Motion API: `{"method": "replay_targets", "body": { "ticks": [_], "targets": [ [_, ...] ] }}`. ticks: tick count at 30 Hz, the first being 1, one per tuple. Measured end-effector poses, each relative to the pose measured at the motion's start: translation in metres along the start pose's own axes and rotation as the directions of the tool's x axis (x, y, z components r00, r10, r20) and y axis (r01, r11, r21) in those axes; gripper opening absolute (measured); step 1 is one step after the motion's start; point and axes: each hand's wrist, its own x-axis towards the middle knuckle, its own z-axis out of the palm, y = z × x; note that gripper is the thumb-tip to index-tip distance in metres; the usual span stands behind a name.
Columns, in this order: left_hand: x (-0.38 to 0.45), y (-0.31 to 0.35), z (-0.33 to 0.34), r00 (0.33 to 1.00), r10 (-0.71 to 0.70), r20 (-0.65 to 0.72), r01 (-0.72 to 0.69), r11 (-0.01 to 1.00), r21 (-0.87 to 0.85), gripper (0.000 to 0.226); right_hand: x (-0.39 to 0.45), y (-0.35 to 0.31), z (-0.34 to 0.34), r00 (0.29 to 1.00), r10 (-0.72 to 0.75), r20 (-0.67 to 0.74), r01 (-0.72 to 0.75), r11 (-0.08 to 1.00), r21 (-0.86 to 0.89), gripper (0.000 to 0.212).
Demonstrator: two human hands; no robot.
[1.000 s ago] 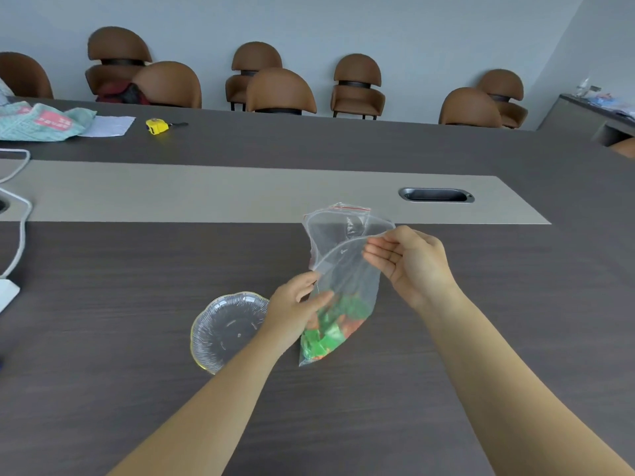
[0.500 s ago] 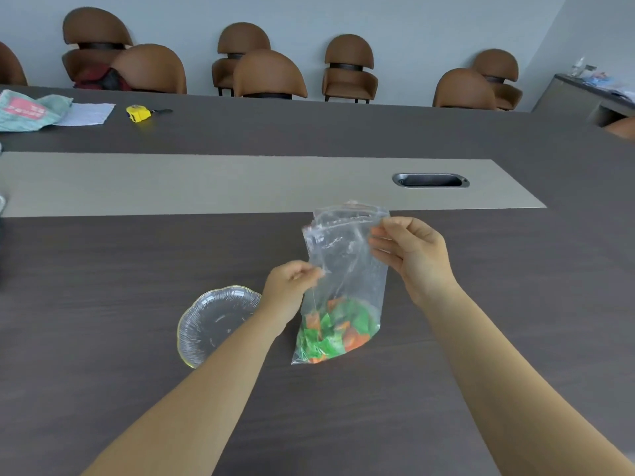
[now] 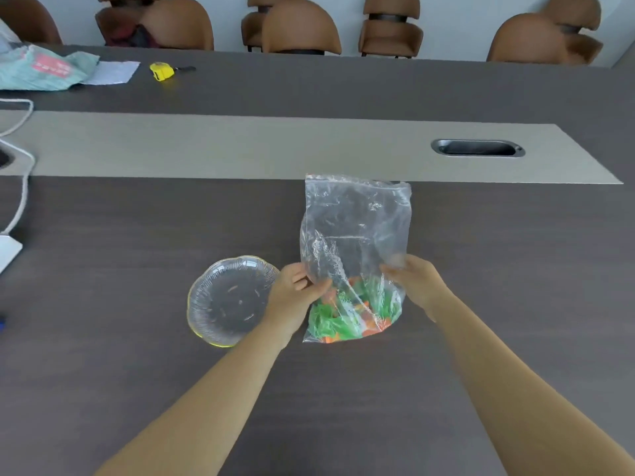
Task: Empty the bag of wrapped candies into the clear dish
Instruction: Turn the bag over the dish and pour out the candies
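The clear scalloped dish (image 3: 231, 300) sits empty on the dark table (image 3: 103, 389), just to the left of the zip bag (image 3: 355, 235), its gold-tinted rim partly covered by the left hand (image 3: 293, 304). That hand pinches the bag's left edge low down, thumb in front and fingers behind the film, just above the candies. The bag stands upright between the hands, its sealed-looking top edge toward the far side of the table, and the green and orange wrapped candies (image 3: 350, 314) lie heaped in its bottom, which seems to rest on or just above the table right of the dish. The right hand (image 3: 417, 286) clamps the bag's right edge at about the same height, a fingertip blurred against the plastic. Whether the zip strip is parted cannot be told from here. To do this step well, I judge the mouth should be opened fully first, both hands moving up to the top lips, since a grip this low leaves the film slack and floppy above. Then the bag should be carried left until its mouth hangs over the middle of the dish, and tilted slowly, one hand lifting the bottom corner. The dish is shallow, so a quick dump would probably send candies skidding over its rim.
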Motion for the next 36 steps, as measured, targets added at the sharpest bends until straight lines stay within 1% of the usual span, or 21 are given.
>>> {"method": "replay_targets", "body": {
  "ticks": [2,4,5,6,8,11,13,15,17,20,24,26,33,36],
  "targets": [
    [-0.002,-0.017,0.008,0.998,-0.038,0.04,0.032,0.989,0.147,0.042,0.002,0.004,0.002,1.0,-0.02,0.0,0.02,0.998,-0.054,0.023],
    [0.001,-0.024,0.013,0.999,-0.042,0.012,0.039,0.976,0.215,0.019,0.002,0.006,0.003,0.999,-0.037,-0.029,0.036,0.999,-0.038,0.021],
    [0.002,-0.023,0.015,0.999,-0.03,-0.022,0.034,0.972,0.232,0.018,0.001,0.005,0.003,0.997,-0.05,-0.051,0.048,0.998,-0.028,0.024],
    [0.003,-0.022,0.016,0.998,-0.019,-0.051,0.031,0.97,0.241,0.025,-0.002,0.004,0.002,0.996,-0.065,-0.067,0.063,0.997,-0.032,0.026],
    [0.004,-0.02,0.016,0.998,0.005,-0.063,0.009,0.977,0.213,0.031,-0.006,0.001,0.002,0.99,-0.114,-0.082,0.113,0.993,-0.025,0.025],
    [-0.003,-0.019,0.008,0.999,0.013,-0.04,-0.006,0.986,0.166,0.025,-0.015,-0.004,0.005,0.98,-0.185,-0.071,0.184,0.983,-0.011,0.028],
    [-0.01,-0.017,-0.001,0.999,-0.008,-0.035,0.012,0.993,0.116,0.023,-0.022,-0.01,0.009,0.974,-0.218,-0.067,0.217,0.976,-0.033,0.031],
    [-0.018,-0.012,-0.014,0.999,-0.033,-0.041,0.036,0.997,0.063,0.025,-0.03,-0.019,0.015,0.97,-0.237,-0.059,0.236,0.971,-0.028,0.03],
    [-0.027,-0.009,-0.029,0.998,-0.053,-0.04,0.055,0.997,0.049,0.024,-0.042,-0.029,0.023,0.973,-0.23,-0.027,0.23,0.973,-0.003,0.029],
    [-0.041,-0.013,-0.057,0.994,-0.112,-0.001,0.112,0.993,0.035,0.024,-0.061,-0.037,0.043,0.978,-0.208,0.029,0.209,0.977,-0.034,0.026],
    [-0.055,-0.029,-0.099,0.968,-0.237,0.081,0.237,0.971,0.008,0.02,-0.081,-0.034,0.08,0.992,-0.104,0.078,0.111,0.991,-0.081,0.019],
    [-0.058,-0.041,-0.118,0.953,-0.283,0.111,0.284,0.959,0.01,0.021,-0.088,-0.03,0.097,0.993,-0.059,0.101,0.068,0.993,-0.096,0.02],
    [-0.049,-0.065,-0.16,0.921,-0.38,0.085,0.372,0.923,0.097,0.031,-0.089,-0.018,0.149,0.992,0.063,0.111,-0.05,0.992,-0.12,0.027],
    [-0.044,-0.069,-0.165,0.909,-0.41,0.075,0.4,0.908,0.125,0.024,-0.086,-0.015,0.16,0.993,0.082,0.088,-0.072,0.99,-0.119,0.03]
  ]
}}
